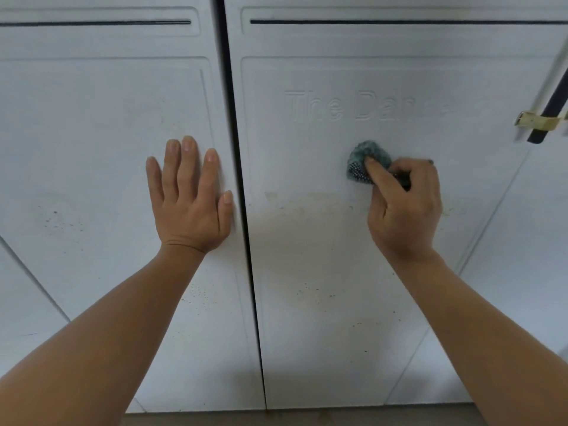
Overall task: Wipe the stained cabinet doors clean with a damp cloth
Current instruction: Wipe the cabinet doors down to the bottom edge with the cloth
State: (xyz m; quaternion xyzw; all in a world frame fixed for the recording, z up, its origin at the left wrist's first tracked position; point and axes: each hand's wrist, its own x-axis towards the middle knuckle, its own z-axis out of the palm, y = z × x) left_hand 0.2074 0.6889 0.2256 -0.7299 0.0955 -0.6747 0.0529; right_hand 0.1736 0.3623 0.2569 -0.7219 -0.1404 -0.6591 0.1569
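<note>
Taking the dark vertical gap (242,179) between the doors as my marker, I saw the left white panelled cabinet door (76,149) on its far side, with a thin black slot handle (92,23) running across the top. Brown specks (58,221) dotted that door low down, well left of the gap. My left hand (192,204) lay flat against the same door just left of the gap, fingers straight and spread wide, thumb nearly at the door's edge, holding nothing.

Right of the gap stood the right white panelled cabinet door (307,302), with faint embossed lettering (316,106) high on its panel; I could read only "The Da" before it blurred. A yellowish-brown stain band (307,201) ran across this door from near the gap. Further right of the gap, just above that band, the bunched teal-grey cloth (365,158) sat pressed to the panel below the lettering. My right hand (402,207) gripped it, fingers curled round the wad, index finger lying over its front.

Farthest from the gap, at the right edge, a brass-coloured clip (538,119) crossed a slanted black bar (550,103).
</note>
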